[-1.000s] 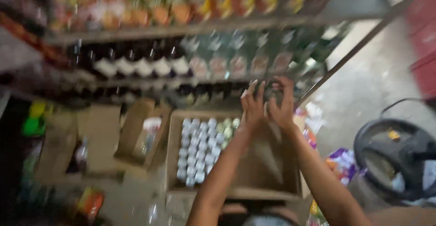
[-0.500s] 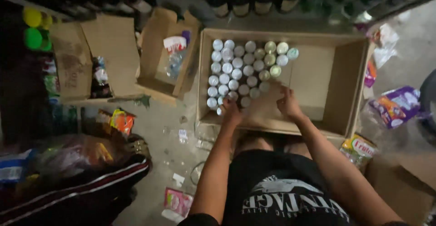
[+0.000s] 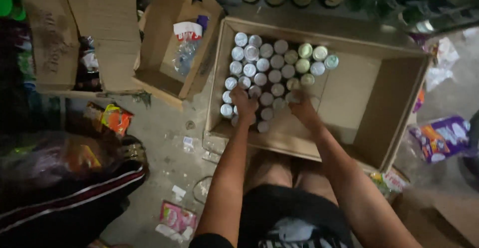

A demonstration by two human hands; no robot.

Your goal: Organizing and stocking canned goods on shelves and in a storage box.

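Your left hand (image 3: pixel 243 104) and right hand (image 3: pixel 301 106) down among capped bottles (image 3: pixel 272 63) in cardboard box (image 3: pixel 349 86), grips too hidden to tell, floor (image 3: pixel 164 143) littered with wrappers

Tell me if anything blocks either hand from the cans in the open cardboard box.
Nothing visible does. The left hand and right hand are already down inside the cardboard box, resting on the nearest cans. The flaps are open and nothing covers the can tops.

1 head view, steep downward, close over carton (image 3: pixel 349 88).
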